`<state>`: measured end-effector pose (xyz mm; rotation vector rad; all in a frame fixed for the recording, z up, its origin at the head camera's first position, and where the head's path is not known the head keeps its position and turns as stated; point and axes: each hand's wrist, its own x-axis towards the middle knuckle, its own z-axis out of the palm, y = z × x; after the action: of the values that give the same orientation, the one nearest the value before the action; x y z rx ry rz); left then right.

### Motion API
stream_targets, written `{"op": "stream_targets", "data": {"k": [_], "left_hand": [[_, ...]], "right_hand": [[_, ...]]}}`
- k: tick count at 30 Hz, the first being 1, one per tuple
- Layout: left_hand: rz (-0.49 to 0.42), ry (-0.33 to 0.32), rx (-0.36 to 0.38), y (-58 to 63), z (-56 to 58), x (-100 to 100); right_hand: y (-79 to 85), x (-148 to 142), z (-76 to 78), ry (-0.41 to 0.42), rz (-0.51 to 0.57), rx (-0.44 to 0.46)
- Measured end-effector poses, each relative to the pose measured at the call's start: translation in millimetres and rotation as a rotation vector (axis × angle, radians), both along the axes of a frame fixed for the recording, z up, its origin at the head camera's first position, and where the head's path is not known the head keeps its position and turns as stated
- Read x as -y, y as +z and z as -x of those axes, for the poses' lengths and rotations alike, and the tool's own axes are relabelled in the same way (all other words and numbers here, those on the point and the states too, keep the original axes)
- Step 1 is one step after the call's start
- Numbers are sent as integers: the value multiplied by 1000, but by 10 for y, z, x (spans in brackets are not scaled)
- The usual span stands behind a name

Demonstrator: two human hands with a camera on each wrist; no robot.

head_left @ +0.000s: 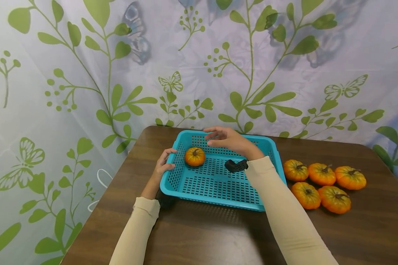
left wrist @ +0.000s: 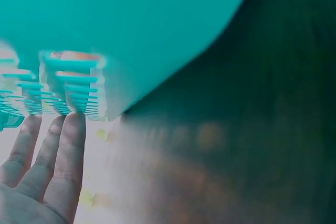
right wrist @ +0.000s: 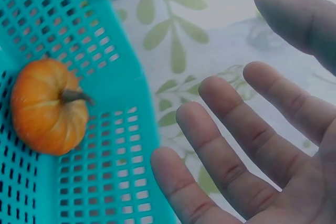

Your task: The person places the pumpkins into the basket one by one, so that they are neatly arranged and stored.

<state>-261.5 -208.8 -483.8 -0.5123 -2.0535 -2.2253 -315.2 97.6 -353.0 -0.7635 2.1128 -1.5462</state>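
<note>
A turquoise plastic basket [head_left: 219, 201] with slotted walls and floor stands on the brown table. One small orange pumpkin [head_left: 195, 156] with a short stem sits in its left back corner; the right wrist view also has this pumpkin [right wrist: 50, 107]. My left hand [head_left: 161, 165] rests against the outside of the basket's left end, and its straight fingers [left wrist: 71, 156] touch the slotted wall in the left wrist view. Above the back half of the basket hovers my right hand [head_left: 230, 140], fingers spread and holding nothing. A dark device [head_left: 235, 166] sits at the right wrist.
To the right of the basket, several orange pumpkins [head_left: 322, 174] lie grouped on the table [head_left: 199, 235]. A leaf-and-butterfly patterned curtain [head_left: 192, 73] hangs behind the table and along its left side. A white cable [head_left: 101, 180] loops beside the left edge.
</note>
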Motion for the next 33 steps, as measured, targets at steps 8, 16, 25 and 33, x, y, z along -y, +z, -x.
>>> {"op": "stream_targets", "data": {"k": [8, 16, 25, 33], "left_hand": [[5, 16, 33, 17, -4, -12], [0, 17, 27, 10, -6, -13], [6, 9, 14, 26, -11, -20], [0, 7, 4, 11, -2, -3]], "right_hand": [[114, -87, -122, -13, 60, -30], [140, -202, -192, -37, 66, -82], [212, -366, -358, -88, 62, -131], [268, -511, -510, -130, 75, -138]]}}
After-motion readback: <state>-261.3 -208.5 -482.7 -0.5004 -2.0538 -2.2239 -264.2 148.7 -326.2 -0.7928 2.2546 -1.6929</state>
